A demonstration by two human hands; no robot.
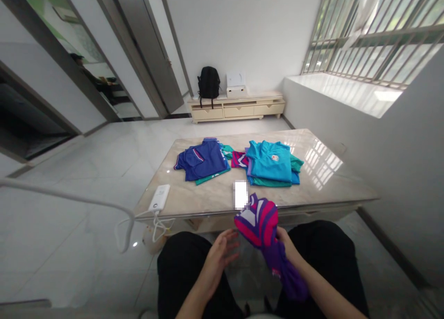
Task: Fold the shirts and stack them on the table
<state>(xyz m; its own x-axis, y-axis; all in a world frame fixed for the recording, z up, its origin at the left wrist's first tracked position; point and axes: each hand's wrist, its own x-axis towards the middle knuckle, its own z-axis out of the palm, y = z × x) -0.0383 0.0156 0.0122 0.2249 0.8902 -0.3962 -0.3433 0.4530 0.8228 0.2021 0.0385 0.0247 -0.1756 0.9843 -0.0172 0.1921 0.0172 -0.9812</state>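
A purple garment with pink and white patterns (266, 224) hangs bunched above my lap at the table's front edge. My right hand (287, 247) grips it from the right side, its fingers partly hidden behind the cloth. To the left of the garment, my left hand (222, 254) is held with fingers apart and nothing in it. On the marble-patterned table (204, 199) lies a pile of folded clothes with a dark blue shirt (208, 162) on top. A second pile, topped by a bright blue shirt (272, 162), lies to the right, with a pink and purple cloth (239, 159) beside it.
A white power bank (160, 197) with cables sits at the table's left front. A blurred-out white rectangle (240, 195) is near the front edge. Beyond stands a low cabinet (239, 110) with a black backpack (208, 83). A person (92, 76) shows at the far left.
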